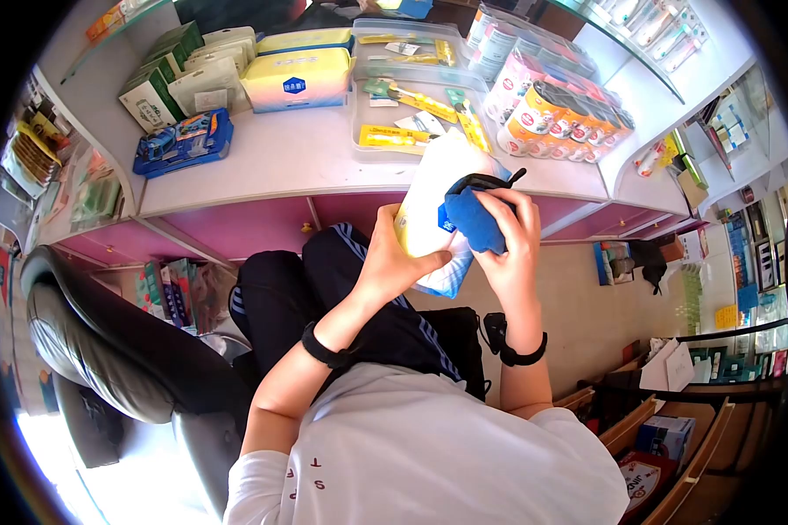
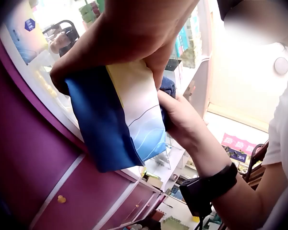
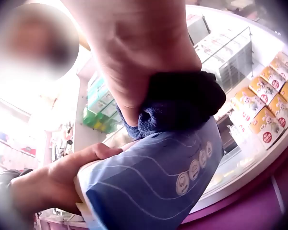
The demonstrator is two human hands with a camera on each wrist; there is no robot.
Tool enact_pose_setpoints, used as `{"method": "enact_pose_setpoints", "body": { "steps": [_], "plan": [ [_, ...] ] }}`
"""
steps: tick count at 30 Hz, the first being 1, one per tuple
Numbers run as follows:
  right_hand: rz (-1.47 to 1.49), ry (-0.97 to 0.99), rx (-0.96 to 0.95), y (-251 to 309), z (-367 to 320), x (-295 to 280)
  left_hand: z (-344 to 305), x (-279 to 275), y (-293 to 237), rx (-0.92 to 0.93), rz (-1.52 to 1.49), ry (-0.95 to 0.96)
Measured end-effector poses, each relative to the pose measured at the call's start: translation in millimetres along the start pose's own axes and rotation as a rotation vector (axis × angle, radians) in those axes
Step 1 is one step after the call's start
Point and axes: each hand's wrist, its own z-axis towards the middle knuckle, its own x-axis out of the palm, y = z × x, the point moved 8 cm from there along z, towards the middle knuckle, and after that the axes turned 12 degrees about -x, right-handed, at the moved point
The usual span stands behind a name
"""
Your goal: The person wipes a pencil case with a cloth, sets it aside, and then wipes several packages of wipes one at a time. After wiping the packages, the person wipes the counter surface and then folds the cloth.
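Observation:
A soft pack in white, yellow and blue (image 1: 420,185) is held up in front of the counter, tilted, above the person's lap. The left hand (image 1: 390,254) grips its near left side, thumb across the front. In the right hand (image 1: 515,241) is a bunched dark blue cloth (image 1: 475,219) with a black part, pinched by curled fingers against the pack's face. The right wrist view shows the cloth (image 3: 158,115) touching the pack's blue surface (image 3: 149,177). In the left wrist view the left hand (image 2: 120,38) covers one end of the pack (image 2: 139,105).
On the white counter (image 1: 280,179) stand yellow-blue packs (image 1: 296,80), a blue packet (image 1: 184,143), a clear tray of yellow items (image 1: 356,114) and wrapped rolls (image 1: 560,122). A black chair (image 1: 105,341) is at the left, and open boxes (image 1: 665,437) lie at lower right.

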Motion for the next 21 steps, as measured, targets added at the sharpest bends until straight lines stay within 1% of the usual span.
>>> {"method": "enact_pose_setpoints", "body": {
  "steps": [5, 9, 12, 13, 14, 15, 17, 18, 20, 21],
  "plan": [
    [0.025, -0.132, 0.03, -16.0, 5.2, -8.7, -4.8, -2.6, -5.8, 0.078, 0.082, -0.01],
    [-0.019, -0.166, 0.081, -48.2, 3.6, -15.7, -7.0, -3.5, -6.8, 0.09, 0.117, -0.031],
    [-0.196, -0.131, 0.149, -79.1, 3.1, -24.7, -10.4, -4.4, -7.4, 0.132, 0.175, -0.064],
    [-0.264, -0.108, 0.16, -86.2, 2.1, -28.9, -12.5, -5.8, -9.2, 0.173, 0.192, -0.1],
    [-0.262, -0.11, 0.148, -91.7, -0.1, -32.8, -13.5, -8.7, -12.1, 0.215, 0.208, -0.14],
    [-0.196, -0.161, 0.166, -89.4, -0.5, -37.3, -12.6, -10.8, -13.3, 0.216, 0.206, -0.148],
    [-0.113, -0.222, 0.184, -78.2, -3.1, -46.3, -17.2, -15.6, -19.9, 0.262, 0.275, -0.229],
    [-0.108, -0.214, 0.18, -66.7, -1.0, -48.4, -17.5, -16.8, -20.3, 0.256, 0.271, -0.236],
    [-0.023, -0.205, 0.097, -34.7, 5.4, -50.2, -20.5, -18.0, -28.3, 0.319, 0.36, -0.284],
    [0.028, -0.172, 0.062, -19.7, 8.0, -48.1, -22.2, -17.6, -30.6, 0.317, 0.36, -0.283]
  ]
}}
